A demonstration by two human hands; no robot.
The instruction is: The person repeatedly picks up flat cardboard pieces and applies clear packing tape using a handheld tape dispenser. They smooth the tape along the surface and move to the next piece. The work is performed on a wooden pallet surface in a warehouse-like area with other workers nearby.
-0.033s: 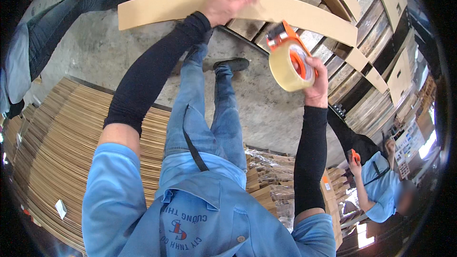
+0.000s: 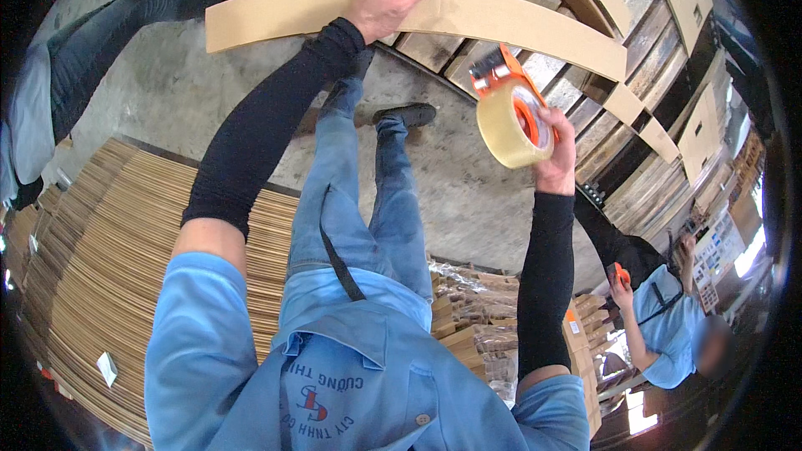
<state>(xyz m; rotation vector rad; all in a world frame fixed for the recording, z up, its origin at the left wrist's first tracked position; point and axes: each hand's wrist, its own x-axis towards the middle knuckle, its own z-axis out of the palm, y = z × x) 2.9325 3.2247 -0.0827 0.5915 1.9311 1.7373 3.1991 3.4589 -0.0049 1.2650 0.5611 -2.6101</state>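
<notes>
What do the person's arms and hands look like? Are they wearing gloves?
No gloves: the left hand and right hand are bare. Each forearm wears a plain black sleeve from the wrist up, a bit wrinkled. Above a bare strip of arm come the light blue short sleeves of a shirt.

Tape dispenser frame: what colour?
The tape dispenser frame is orange, best seen in the head view.
</notes>
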